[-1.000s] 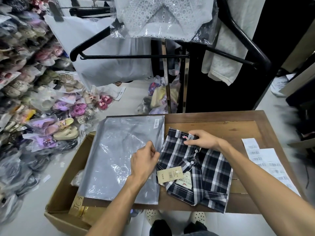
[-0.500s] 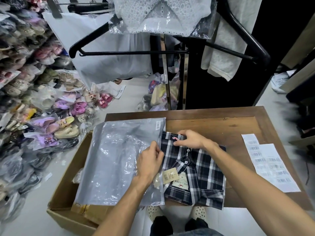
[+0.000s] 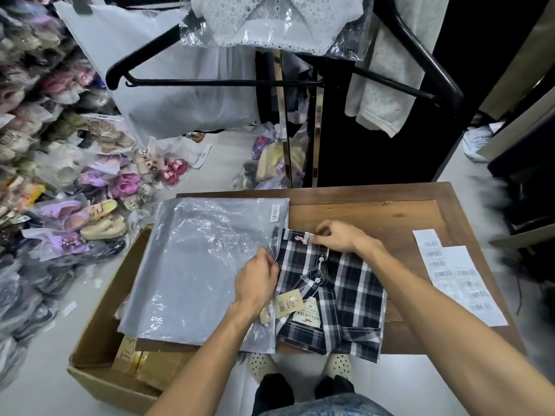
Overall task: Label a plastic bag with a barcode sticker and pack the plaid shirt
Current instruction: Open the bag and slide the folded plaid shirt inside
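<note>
A: Where does the folded navy-and-white plaid cotton shirt (image 3: 333,292) lie?

B: On the brown wooden table (image 3: 375,217), its left edge just inside the mouth of the clear grey plastic bag (image 3: 192,265). I see the white barcode sticker (image 3: 275,212) already on the bag's far right corner, so I judge labelling done and packing begun.

A: The left hand (image 3: 255,283)?

B: Its fingers pinch the bag's upper film at the opening, I judge to keep the mouth lifted.

A: The right hand (image 3: 339,237)?

B: Its fingers curl onto the shirt's collar edge, gripping it, placed to push the shirt leftward. The beige hang tags (image 3: 289,303) could catch on the opening. A white sheet of barcode labels (image 3: 459,277) lies well apart.
</note>
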Demonstrator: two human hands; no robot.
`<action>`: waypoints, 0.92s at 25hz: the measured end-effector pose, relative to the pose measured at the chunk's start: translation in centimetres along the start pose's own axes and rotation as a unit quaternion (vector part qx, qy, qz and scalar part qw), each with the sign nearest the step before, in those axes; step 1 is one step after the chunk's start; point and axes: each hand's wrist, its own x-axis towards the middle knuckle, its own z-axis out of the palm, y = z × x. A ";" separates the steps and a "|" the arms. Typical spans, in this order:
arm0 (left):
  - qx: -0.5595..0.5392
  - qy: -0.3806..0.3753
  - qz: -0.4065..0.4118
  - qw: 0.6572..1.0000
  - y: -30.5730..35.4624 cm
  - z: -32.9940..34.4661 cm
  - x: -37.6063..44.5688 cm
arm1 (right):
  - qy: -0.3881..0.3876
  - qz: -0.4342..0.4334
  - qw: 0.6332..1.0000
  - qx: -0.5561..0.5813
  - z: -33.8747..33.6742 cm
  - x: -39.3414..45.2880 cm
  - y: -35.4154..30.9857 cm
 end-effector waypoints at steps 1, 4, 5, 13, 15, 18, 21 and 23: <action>0.002 -0.009 -0.003 1.000 -0.1 0.1 0.1 | -0.021 0.020 0.999 -0.038 -0.7 -0.4 0.9; 0.017 -0.025 -0.003 1.000 -0.1 0.6 0.6 | -0.099 0.078 0.988 -0.089 -2.2 -1.1 4.1; 0.022 -0.028 0.001 0.999 0.1 0.8 0.8 | -0.112 0.090 0.985 -0.100 -2.5 -1.3 4.8; 0.044 -0.076 -0.016 0.996 -0.8 1.9 1.6 | -0.103 0.031 0.994 -0.006 -2.8 -2.3 6.4; 0.042 -0.086 -0.034 0.995 -1.0 2.1 1.8 | -0.148 0.090 0.982 -0.069 -4.4 -3.0 7.5; 0.046 -0.093 -0.042 0.994 -1.0 2.5 2.2 | -0.120 0.095 0.988 0.008 -4.5 -4.4 8.9; 0.040 -0.090 -0.048 0.994 -1.2 2.5 2.6 | -0.060 0.099 0.932 0.342 -2.6 -5.8 9.2; 0.042 -0.091 -0.047 0.994 -1.2 2.4 2.8 | -0.092 0.109 0.860 0.490 -1.2 -6.6 9.6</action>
